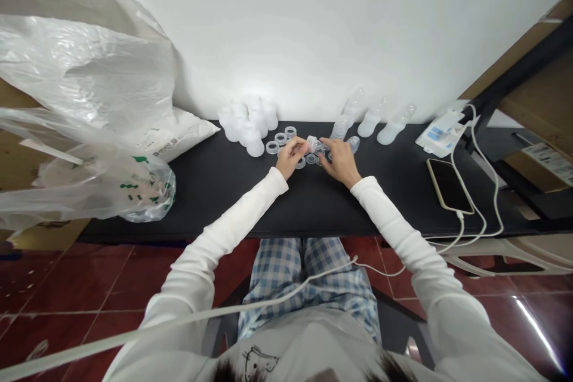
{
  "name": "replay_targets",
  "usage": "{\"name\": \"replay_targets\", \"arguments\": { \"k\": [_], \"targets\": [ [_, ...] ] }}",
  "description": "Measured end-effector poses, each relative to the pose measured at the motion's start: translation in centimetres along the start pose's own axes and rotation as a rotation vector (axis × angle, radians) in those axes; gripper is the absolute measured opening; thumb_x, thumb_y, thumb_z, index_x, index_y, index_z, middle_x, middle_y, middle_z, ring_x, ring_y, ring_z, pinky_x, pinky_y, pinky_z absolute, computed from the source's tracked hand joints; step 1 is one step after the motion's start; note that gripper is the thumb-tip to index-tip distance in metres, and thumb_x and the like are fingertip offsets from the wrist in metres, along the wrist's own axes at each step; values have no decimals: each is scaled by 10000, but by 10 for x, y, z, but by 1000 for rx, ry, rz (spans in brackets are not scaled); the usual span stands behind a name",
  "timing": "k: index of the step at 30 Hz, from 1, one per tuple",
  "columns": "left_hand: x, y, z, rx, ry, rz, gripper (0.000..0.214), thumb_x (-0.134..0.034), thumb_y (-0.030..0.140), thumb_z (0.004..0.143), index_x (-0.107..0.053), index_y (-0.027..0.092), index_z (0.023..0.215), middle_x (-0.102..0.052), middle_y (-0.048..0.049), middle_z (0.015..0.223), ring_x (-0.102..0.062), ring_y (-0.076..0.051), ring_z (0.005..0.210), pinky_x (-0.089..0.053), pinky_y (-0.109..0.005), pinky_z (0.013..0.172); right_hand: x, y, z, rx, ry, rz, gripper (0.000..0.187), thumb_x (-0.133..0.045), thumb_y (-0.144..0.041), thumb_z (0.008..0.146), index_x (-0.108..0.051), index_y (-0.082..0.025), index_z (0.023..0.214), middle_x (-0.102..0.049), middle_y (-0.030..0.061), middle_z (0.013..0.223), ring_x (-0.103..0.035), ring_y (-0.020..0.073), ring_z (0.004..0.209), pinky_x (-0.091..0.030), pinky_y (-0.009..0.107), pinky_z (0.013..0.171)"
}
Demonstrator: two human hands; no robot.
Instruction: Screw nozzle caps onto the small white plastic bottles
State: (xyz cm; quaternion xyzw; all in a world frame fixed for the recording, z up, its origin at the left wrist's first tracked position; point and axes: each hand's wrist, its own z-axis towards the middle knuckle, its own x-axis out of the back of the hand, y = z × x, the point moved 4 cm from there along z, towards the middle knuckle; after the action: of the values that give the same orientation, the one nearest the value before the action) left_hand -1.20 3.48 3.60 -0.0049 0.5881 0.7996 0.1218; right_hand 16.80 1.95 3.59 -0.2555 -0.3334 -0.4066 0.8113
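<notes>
My left hand (pixel 290 156) pinches a small whitish ribbed piece (pixel 312 142) that looks like a threaded bottle neck or ring. Close against it from the right, my right hand (pixel 339 160) has its thumb and fingertips bent around a clear plastic piece (pixel 320 147); its exact shape is too small to tell. Several translucent rings (pixel 273 147) lie on the black table around and below my hands. Another clear domed cap (pixel 353 143) rests just behind my right hand. Parts of the small pieces are hidden by my fingers.
Uncapped frosted bottles (pixel 250 137) stand grouped at back left. Several bottles with clear domed caps (pixel 396 125) stand at back right. A phone (pixel 450 186) with white cables and a white device (pixel 441 133) lies right. Large plastic bags (pixel 89 71) fill the left end.
</notes>
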Motion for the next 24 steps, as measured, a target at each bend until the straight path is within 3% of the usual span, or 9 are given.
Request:
{"name": "replay_targets", "arguments": {
  "k": [6,10,13,16,18,20,24],
  "targets": [
    [8,13,-6,-15,140,113,144,-746,288,843,-654,200,776,-645,-40,899,-624,-185,961,-510,-277,843,-19,-27,16,41,5,173,209,-466,-397,967,-535,-202,989,-626,97,892,-570,254,827,-430,425,807],
    [5,18,-10,-71,104,135,131,-759,219,822,-630,200,831,-639,-76,1131,-586,-204,1162,-516,-298,925,-16,-30,18,15,51,212,179,-502,-387,934,-462,-235,847,-567,53,789,-521,226,746,-424,415,777],
    [-2,9,-12,14,23,-26,220,-757,259,830,-566,207,926,-627,-56,1152,-628,-161,1052,-528,-288,871,-15,-31,13,7,77,256,259,-518,-377,899,-355,-256,738,-472,14,690,-457,199,681,-417,380,711],
    [-12,-4,-12,159,-101,-170,305,-743,368,842,-543,218,1017,-643,-14,962,-639,-127,816,-519,-255,723,-16,-29,7,-38,91,344,313,-494,-345,886,-258,-260,697,-379,-19,635,-390,166,618,-379,323,605],
    [-15,-8,-12,173,-147,-153,333,-732,435,846,-580,212,1041,-606,18,803,-586,-111,668,-478,-234,625,-19,-30,4,-58,80,397,324,-481,-312,880,-227,-258,686,-339,-35,612,-356,146,581,-350,301,561],
    [-15,-9,-12,129,-136,-79,313,-697,476,869,-629,202,1003,-562,30,720,-507,-96,581,-432,-227,570,-22,-31,3,-54,56,416,320,-475,-272,871,-219,-255,680,-324,-42,598,-348,138,566,-346,291,554],
    [-9,-7,-13,83,0,93,331,-668,455,896,-609,178,727,-515,23,659,-453,-94,597,-386,-217,563,-26,-37,4,77,-38,392,284,-483,-202,860,-258,-253,693,-405,-23,636,-423,156,616,-410,296,621]
  ]
}}
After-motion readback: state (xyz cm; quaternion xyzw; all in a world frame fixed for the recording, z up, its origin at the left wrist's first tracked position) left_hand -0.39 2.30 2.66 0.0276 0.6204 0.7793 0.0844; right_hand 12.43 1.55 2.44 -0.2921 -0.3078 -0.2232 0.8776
